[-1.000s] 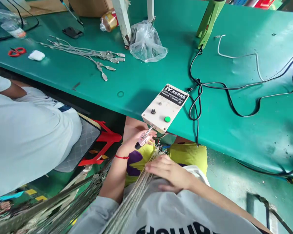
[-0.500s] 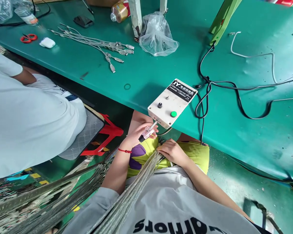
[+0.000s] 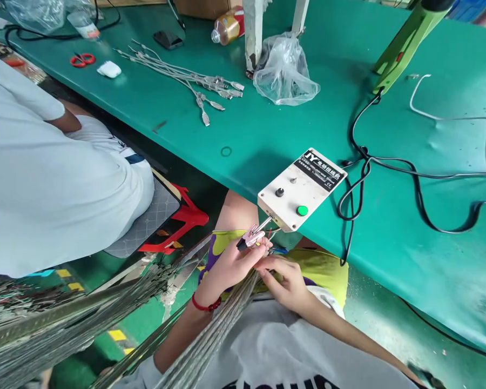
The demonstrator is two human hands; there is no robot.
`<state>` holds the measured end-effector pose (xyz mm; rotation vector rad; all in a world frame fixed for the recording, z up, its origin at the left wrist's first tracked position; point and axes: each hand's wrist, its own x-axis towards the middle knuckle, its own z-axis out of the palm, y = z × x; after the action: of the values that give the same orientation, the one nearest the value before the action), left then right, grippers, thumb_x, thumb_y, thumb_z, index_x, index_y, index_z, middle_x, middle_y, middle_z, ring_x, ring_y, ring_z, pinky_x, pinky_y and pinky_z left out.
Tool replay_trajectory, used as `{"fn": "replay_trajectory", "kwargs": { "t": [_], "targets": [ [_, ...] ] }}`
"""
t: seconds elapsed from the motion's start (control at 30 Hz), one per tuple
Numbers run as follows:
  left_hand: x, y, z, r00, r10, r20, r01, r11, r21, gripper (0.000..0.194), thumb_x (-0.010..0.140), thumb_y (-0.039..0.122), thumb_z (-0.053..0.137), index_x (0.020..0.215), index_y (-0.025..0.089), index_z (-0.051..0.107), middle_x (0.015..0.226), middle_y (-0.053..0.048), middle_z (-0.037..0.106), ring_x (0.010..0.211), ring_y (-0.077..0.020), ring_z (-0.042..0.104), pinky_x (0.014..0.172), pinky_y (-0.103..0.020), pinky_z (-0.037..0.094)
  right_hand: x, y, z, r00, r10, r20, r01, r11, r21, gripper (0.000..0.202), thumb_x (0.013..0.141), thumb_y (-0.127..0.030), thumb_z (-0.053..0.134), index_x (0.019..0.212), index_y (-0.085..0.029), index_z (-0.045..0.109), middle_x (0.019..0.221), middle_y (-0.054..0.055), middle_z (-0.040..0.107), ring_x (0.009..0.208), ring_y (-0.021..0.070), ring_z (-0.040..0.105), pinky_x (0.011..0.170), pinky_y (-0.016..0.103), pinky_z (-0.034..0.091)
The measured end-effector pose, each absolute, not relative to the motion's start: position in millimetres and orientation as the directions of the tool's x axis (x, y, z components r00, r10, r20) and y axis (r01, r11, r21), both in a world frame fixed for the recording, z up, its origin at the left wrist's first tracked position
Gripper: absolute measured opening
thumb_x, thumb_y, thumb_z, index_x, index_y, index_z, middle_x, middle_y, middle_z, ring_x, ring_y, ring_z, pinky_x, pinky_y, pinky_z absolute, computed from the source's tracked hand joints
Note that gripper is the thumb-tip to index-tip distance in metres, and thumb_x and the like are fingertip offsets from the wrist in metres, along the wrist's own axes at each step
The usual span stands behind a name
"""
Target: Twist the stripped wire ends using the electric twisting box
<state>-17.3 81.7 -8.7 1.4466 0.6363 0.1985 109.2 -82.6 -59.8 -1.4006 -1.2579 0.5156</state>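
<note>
Hands [image 3: 231, 265] [image 3: 285, 279], two, close together, both in a pinch on one cable bundle [image 3: 224, 324], near one box [image 3: 303, 189]

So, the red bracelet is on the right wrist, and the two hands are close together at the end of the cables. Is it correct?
Not quite. The head view shows the red bracelet on the wrist of the left hand, not the right. The rest is correct: that hand and the right hand are close together at the end of the cables.

hands [image 3: 284, 283] at end of cable bundle [image 3: 230, 321] | white box [image 3: 302, 190] at edge of table [image 3: 204, 143] | pink clip [image 3: 253, 236] beside hands
</note>
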Motion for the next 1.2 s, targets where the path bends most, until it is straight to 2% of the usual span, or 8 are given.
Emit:
{"fn": "replay_trajectory", "kwargs": {
  "t": [0.27,0.4,0.57,0.67,0.77,0.97,1.1,1.2],
  "targets": [
    [-25.7,71.9,6.5,0.764,0.569,-0.306,0.251,0.175,0.952,0.039,0.111,0.056,0.074,0.102,0.020,0.087,0.100,-0.010,0.089,0.095,-0.0277,0.083,0.086,-0.036,0.066,109.6,-73.4,-46.5,0.294,0.904,0.310,0.243,0.243,-0.939,0.021,0.116,-0.023,0.068,0.106,-0.025,0.086,0.090,0.005,0.090,0.078,0.0209,0.088,0.075,0.030,0.072],
    [-29.7,56.5,11.9,0.708,0.655,-0.263,0.207,0.164,0.965,0.038,0.110,0.053,0.076,0.094,0.021,0.085,0.094,-0.009,0.088,0.091,-0.0261,0.082,0.085,-0.035,0.066,125.3,-84.1,-34.9,0.342,0.881,0.328,0.230,0.260,-0.938,0.016,0.115,-0.026,0.070,0.113,-0.026,0.086,0.086,0.005,0.089,0.065,0.0206,0.081,0.063,0.031,0.067],
    [-24.3,37.3,16.5,0.742,0.601,-0.298,0.187,0.241,0.952,0.042,0.113,0.054,0.070,0.085,0.023,0.074,0.073,-0.003,0.078,0.061,-0.0198,0.074,0.060,-0.030,0.057,134.9,-82.9,-17.4,0.466,0.868,0.170,0.114,0.131,-0.985,0.013,0.118,-0.036,0.077,0.123,-0.026,0.083,0.071,-0.001,0.080,0.052,0.0178,0.072,0.049,0.028,0.059],
    [-18.1,26.6,13.3,0.773,0.582,-0.252,0.135,0.237,0.962,0.044,0.115,0.052,0.068,0.081,0.025,0.064,0.063,0.000,0.071,0.055,-0.0179,0.070,0.058,-0.030,0.052,134.5,-74.4,-4.2,0.440,0.892,0.100,0.029,0.097,-0.995,0.024,0.117,-0.049,0.080,0.116,-0.025,0.086,0.062,-0.004,0.075,0.046,0.0180,0.072,0.046,0.027,0.061],
    [-15.3,15.4,5.9,0.749,0.631,-0.201,0.078,0.217,0.973,0.045,0.117,0.049,0.065,0.080,0.025,0.061,0.062,0.001,0.069,0.053,-0.0157,0.066,0.058,-0.030,0.050,135.5,-68.5,6.0,0.452,0.890,0.058,-0.012,0.071,-0.997,0.027,0.116,-0.049,0.081,0.106,-0.025,0.090,0.057,-0.004,0.072,0.041,0.0155,0.065,0.041,0.025,0.054],
    [-26.6,6.6,-3.4,0.467,0.850,0.245,-0.059,-0.246,0.967,0.034,0.121,0.036,0.062,0.089,0.024,0.063,0.066,0.005,0.061,0.055,-0.0109,0.055,0.055,-0.024,0.043,136.5,-63.4,13.1,0.502,0.865,0.012,-0.083,0.062,-0.995,0.020,0.118,-0.037,0.079,0.112,-0.025,0.093,0.054,-0.005,0.063,0.046,0.0128,0.054,0.046,0.025,0.046],
    [-38.6,13.8,2.1,0.418,0.813,0.405,-0.052,-0.424,0.904,0.027,0.123,0.029,0.057,0.097,0.024,0.062,0.069,0.005,0.060,0.060,-0.0122,0.060,0.058,-0.023,0.048,124.2,-63.0,17.9,0.503,0.863,0.043,-0.112,0.115,-0.987,0.015,0.117,-0.031,0.080,0.113,-0.028,0.093,0.059,-0.004,0.066,0.049,0.0113,0.054,0.050,0.024,0.044],
    [-42.2,19.7,8.8,0.456,0.763,0.459,-0.017,-0.508,0.861,0.026,0.123,0.030,0.057,0.099,0.024,0.064,0.071,0.004,0.063,0.059,-0.0125,0.060,0.057,-0.024,0.050,113.0,-60.3,25.4,0.466,0.882,0.064,-0.128,0.139,-0.982,0.013,0.107,-0.033,0.092,0.119,-0.030,0.095,0.063,-0.004,0.071,0.052,0.0122,0.057,0.053,0.025,0.048]
  ]
}}
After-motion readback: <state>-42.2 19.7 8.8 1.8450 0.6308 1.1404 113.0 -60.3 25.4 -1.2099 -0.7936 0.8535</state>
